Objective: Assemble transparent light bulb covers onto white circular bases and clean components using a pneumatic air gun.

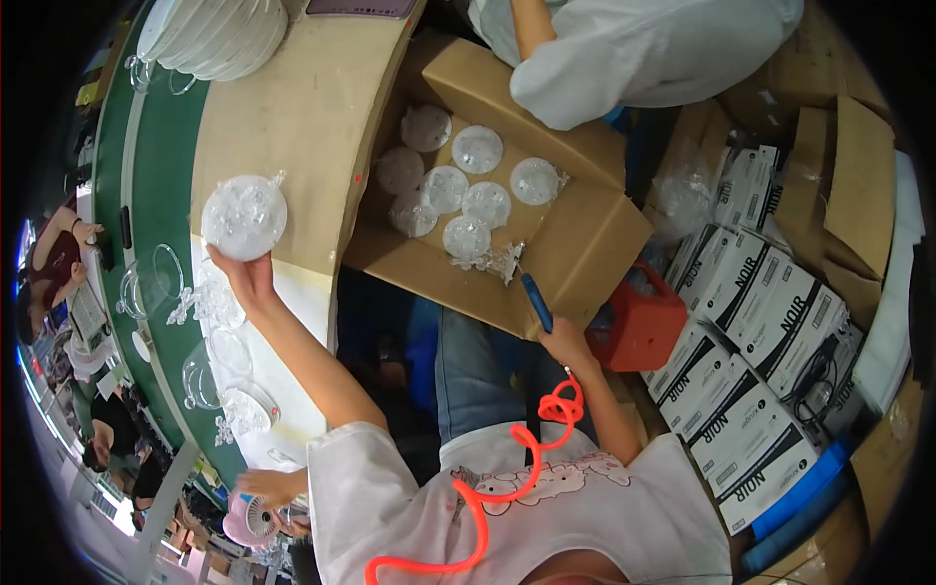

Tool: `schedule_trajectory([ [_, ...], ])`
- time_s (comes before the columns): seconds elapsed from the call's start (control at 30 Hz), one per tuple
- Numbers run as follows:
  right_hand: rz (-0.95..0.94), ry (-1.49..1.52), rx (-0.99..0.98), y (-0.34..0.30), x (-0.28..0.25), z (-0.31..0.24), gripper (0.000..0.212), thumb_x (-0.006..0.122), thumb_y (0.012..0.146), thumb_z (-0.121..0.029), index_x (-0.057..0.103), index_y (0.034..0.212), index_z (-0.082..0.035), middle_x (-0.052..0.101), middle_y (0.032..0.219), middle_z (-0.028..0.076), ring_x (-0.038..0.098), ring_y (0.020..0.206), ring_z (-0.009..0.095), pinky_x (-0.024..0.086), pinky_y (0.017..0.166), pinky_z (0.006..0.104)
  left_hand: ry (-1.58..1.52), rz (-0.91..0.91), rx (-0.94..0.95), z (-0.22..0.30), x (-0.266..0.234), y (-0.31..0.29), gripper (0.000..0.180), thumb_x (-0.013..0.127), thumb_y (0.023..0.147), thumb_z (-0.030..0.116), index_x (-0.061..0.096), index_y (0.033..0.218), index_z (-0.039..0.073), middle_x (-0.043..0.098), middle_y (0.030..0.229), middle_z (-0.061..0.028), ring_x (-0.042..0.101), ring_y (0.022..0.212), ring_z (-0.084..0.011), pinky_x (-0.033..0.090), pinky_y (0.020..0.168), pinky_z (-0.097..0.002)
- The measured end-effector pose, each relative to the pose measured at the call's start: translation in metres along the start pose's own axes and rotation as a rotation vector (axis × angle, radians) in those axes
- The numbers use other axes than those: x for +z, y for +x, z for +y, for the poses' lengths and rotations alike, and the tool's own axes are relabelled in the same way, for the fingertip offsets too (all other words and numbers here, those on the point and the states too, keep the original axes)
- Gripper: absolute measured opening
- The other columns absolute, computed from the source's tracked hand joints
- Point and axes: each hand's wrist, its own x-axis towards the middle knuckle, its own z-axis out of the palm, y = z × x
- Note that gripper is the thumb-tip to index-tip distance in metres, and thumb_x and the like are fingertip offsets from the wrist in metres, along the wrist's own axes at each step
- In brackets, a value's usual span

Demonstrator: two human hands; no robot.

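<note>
Left hand (249, 276) is up at the edge of the cardboard-covered table (292, 127), fingers closed under a clear round dish (244, 216) and holding it by its lower rim. Dish is transparent plastic, disc-shaped, with a faceted, crystal-like pattern that catches the light; a small crumpled tab of clear film sticks out at its upper right.

Right hand (565, 341) is wrapped around a blue-handled air tool (535, 300), tip pointing into the open cardboard box (585, 244). A coiled orange hose (507, 468) runs from the tool back across the white shirt.

Inside the box: more clear round dishes (468, 190) of the same kind lying flat (roughly eight visible), plus some loose clear film near the front wall.

Further dishes and clear lids (219, 351) sit on the table and the green conveyor belt (161, 195) to the left. Stacked white printed cartons (760, 390) on the right, red container (639, 327) beside the box.
</note>
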Motion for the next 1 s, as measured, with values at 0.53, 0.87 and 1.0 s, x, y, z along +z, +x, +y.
schedule_trajectory([
  [0.53,-0.052,0.028,0.038,-0.013,-0.016,0.006,0.023,0.057,0.072,-0.019,0.056,0.084,0.001,0.057,0.075,0.025,0.057,0.076,0.042,0.044,0.066,0.0451,0.617,0.505,0.477,-0.033,-0.037,-0.029,0.045,0.032,0.093,0.028,0.045,0.114,-0.01,0.051,0.112,-0.0201,0.052,0.104,-0.0282,0.045,0.088,-0.0365],
  [0.87,0.083,0.251,-0.025,-0.044,-0.058,0.007,0.017,0.055,0.078,-0.013,0.056,0.091,-0.003,0.06,0.073,0.017,0.061,0.071,0.033,0.046,0.063,0.0364,-0.175,0.625,-1.003,-0.409,0.035,-0.215,0.052,0.054,0.084,0.038,0.045,0.124,0.005,0.05,0.123,-0.0129,0.048,0.11,-0.0296,0.04,0.092,-0.0457],
  [1.0,0.142,0.262,0.055,-0.061,-0.064,0.009,0.021,0.055,0.077,-0.01,0.057,0.097,-0.004,0.06,0.075,0.014,0.062,0.073,0.03,0.046,0.065,0.0342,0.02,0.797,-1.043,-0.488,-0.012,-0.204,0.041,0.051,0.085,0.034,0.057,0.107,0.0,0.06,0.106,-0.0123,0.057,0.099,-0.0275,0.048,0.08,-0.0405],
])
